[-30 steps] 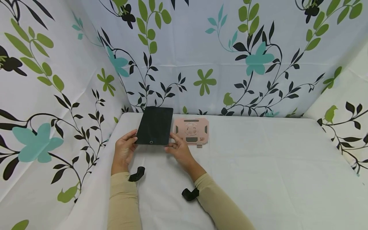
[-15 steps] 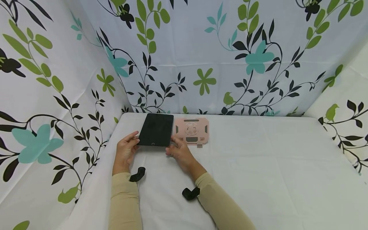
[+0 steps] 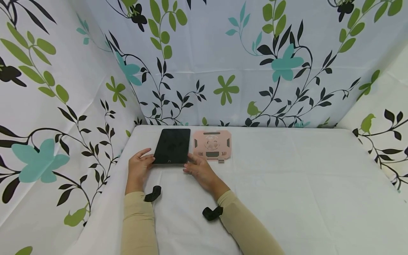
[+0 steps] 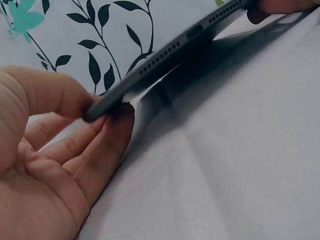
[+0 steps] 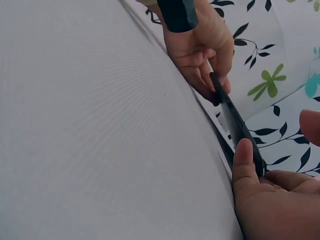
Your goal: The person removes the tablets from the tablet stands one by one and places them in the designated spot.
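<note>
A black tablet (image 3: 173, 146) with a round home button at its near edge is held between both hands at the back left of the table. My left hand (image 3: 139, 170) pinches its near left corner, thumb above and fingers underneath, as the left wrist view shows. On the near right corner, my right hand (image 3: 202, 171) grips the tablet between thumb and fingers. The tablet's near edge, with speaker holes and a port (image 4: 194, 31), is raised over the white cloth with a shadow beneath. Just right of the tablet lies a pink tablet case (image 3: 197, 152).
A white cloth (image 3: 287, 184) covers the table. Patterned curtains (image 3: 204, 53) with leaves and flowers stand at the back and sides. Black wrist mounts (image 3: 211, 214) stick out from both sleeved forearms. A small tab (image 3: 221, 161) protrudes from the case's near edge.
The tablet has come down toward the table, its far edge dropping most, and both hands have lowered slightly with it. The pink case has stayed in place.
</note>
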Demonstrator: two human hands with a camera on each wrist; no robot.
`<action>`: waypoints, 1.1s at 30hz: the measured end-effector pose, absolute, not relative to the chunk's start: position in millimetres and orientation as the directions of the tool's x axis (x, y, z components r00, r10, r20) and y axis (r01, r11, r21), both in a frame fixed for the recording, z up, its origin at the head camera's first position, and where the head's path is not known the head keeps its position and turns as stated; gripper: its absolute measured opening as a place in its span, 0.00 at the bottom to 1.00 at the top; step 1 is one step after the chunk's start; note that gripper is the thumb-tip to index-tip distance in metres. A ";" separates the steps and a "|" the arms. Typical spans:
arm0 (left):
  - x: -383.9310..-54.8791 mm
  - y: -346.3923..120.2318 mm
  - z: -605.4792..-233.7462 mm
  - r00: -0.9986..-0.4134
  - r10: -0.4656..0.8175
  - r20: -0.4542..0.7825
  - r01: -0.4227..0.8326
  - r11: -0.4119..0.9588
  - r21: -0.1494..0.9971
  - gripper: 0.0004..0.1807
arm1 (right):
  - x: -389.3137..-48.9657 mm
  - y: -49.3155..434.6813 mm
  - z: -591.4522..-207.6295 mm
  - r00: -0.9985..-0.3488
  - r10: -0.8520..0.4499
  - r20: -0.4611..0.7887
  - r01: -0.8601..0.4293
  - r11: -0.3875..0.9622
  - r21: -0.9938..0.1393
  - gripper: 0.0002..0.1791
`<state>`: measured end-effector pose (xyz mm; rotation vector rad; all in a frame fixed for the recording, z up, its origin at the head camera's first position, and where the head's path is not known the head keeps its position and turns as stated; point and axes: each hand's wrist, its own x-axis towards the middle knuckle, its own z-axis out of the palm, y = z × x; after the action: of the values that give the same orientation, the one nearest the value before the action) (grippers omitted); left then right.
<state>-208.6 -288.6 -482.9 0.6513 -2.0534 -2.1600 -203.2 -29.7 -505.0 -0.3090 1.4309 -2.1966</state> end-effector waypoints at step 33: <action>-205.5 -257.6 -452.4 -0.946 -0.299 -0.123 -0.305 0.703 0.642 0.28 | -199.9 -33.0 -499.2 -0.892 -0.445 -0.076 0.010 0.148 -0.989 0.37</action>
<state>-205.5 -257.6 -452.4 0.5157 -2.9078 -1.0984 -199.9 -33.0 -499.2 -0.4179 2.0813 -1.7972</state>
